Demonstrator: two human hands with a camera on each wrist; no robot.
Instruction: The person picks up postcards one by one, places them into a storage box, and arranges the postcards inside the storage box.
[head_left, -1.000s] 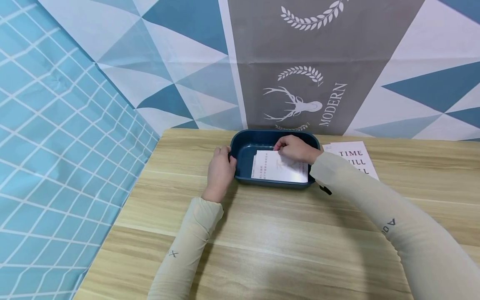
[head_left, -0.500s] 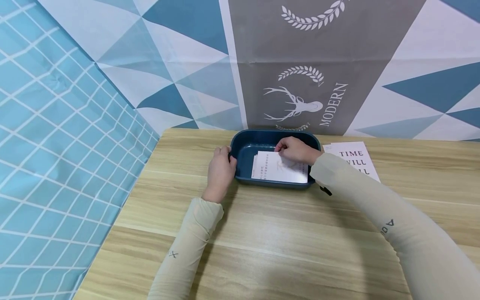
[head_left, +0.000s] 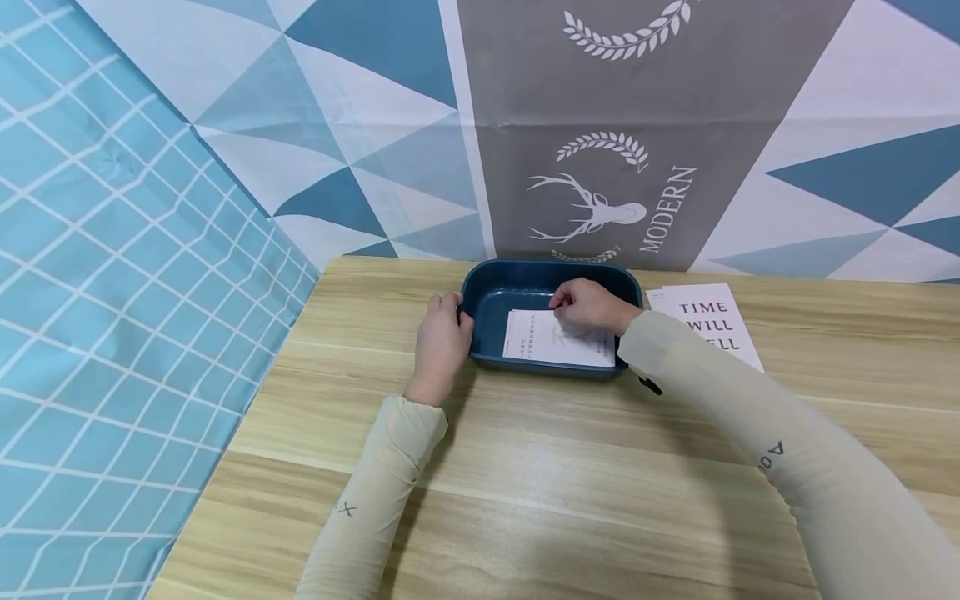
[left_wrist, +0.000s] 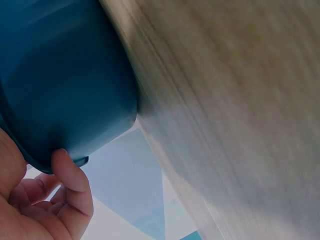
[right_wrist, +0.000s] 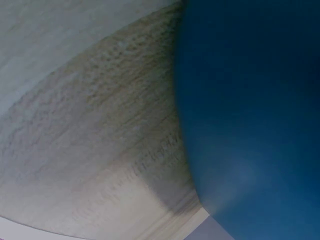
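Blue bin (head_left: 543,369), printed cards (head_left: 551,340) inside

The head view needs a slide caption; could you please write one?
Left hand grips a blue tray; right hand holds a white card inside it.

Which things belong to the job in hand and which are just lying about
In the job:
dark blue bin
white printed card inside it
left hand, gripping the bin's end
right hand, at the card's far edge

Lying about, it seems:
"TIME WILL" card on the table, in neither hand
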